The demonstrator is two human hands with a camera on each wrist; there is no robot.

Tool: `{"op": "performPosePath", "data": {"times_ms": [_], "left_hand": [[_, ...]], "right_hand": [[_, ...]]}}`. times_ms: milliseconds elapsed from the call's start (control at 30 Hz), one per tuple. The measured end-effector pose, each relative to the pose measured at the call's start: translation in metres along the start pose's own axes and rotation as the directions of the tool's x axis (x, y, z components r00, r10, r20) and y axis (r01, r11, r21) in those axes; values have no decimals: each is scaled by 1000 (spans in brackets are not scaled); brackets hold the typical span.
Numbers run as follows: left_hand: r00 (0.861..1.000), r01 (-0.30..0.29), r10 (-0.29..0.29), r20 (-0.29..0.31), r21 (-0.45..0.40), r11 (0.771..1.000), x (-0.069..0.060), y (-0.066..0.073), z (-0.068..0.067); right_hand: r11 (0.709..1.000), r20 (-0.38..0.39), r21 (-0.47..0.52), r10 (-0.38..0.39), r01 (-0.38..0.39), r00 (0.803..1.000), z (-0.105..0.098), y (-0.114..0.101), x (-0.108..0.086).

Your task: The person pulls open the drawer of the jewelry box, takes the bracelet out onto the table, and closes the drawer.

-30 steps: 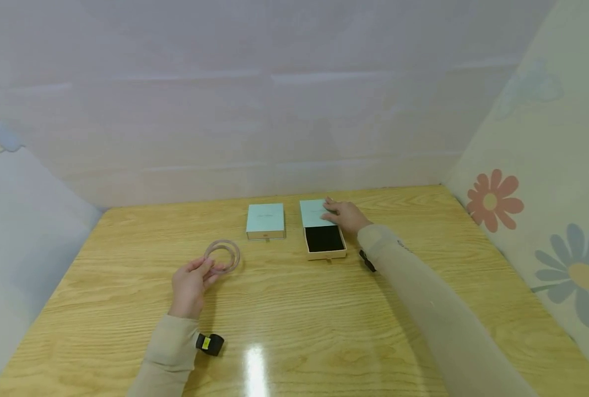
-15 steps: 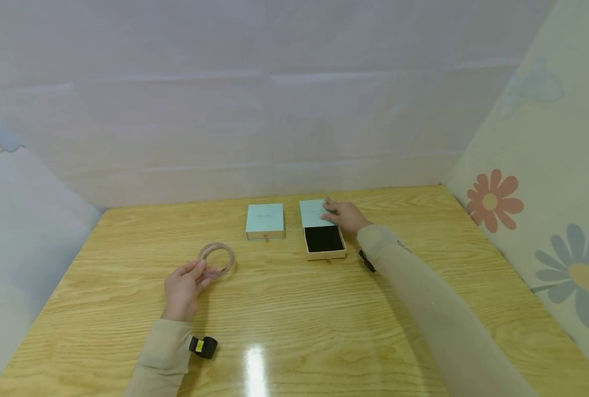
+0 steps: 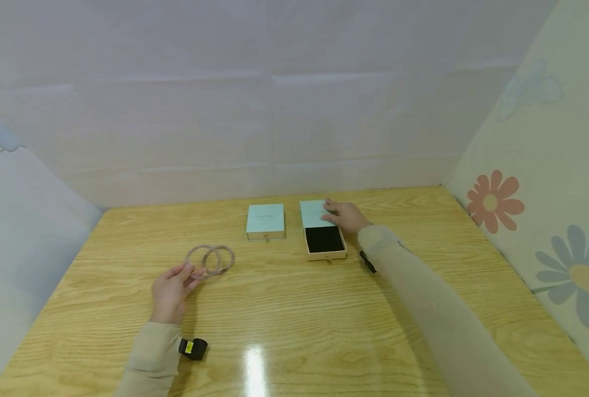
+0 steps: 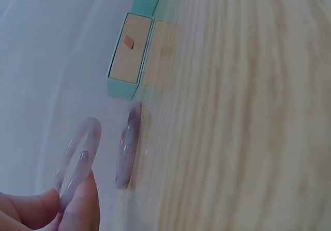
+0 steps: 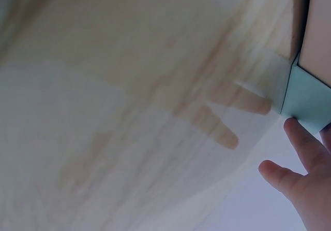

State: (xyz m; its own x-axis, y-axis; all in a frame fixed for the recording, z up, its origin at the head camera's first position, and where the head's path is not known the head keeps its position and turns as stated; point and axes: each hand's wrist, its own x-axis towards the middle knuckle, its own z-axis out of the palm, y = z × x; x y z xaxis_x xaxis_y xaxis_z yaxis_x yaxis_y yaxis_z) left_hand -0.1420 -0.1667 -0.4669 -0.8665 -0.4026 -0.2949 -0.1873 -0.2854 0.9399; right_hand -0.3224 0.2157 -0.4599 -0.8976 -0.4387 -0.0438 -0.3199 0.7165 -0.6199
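My left hand pinches a translucent purplish-grey bangle between thumb and fingers, tilted above the table. Just to its right a second bangle of the same kind lies on the tabletop; in the head view the two rings overlap. My right hand rests with extended fingers on the pale blue sleeve of a small drawer box. One fingertip touches the sleeve's side in the right wrist view. The drawer sticks out towards me, showing its black lining.
A closed pale blue box with a beige drawer front stands left of the drawer box. All this is on a wood-grain table. A pale wall borders the back, and a flower-patterned panel the right side.
The left hand has moved left and towards me with one bangle. The two rings, nearly stacked before, now stand further apart, the second on the table. The right hand and boxes have stayed still.
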Motion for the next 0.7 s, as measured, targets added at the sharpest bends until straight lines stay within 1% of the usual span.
{"op": "performPosePath", "data": {"times_ms": [233,433,567,700], "left_hand": [[1000,4,-4,-12,18,1000,3,2,-5],[998,22,-22,-58,5,1000,5,2,-11],[998,25,-24,-52,19,1000,7,4,-14],[997,46,-46,-54,-2,999,7,7,-16]], "right_hand": [[1000,-5,2,-4,4,1000,0,2,-1],[1000,-5,5,1,-1,1000,-1,5,0],[1000,-7,9,-1,1,1000,-1,9,1],[1000,-9,12,-14,14,1000,-1,11,2]]}}
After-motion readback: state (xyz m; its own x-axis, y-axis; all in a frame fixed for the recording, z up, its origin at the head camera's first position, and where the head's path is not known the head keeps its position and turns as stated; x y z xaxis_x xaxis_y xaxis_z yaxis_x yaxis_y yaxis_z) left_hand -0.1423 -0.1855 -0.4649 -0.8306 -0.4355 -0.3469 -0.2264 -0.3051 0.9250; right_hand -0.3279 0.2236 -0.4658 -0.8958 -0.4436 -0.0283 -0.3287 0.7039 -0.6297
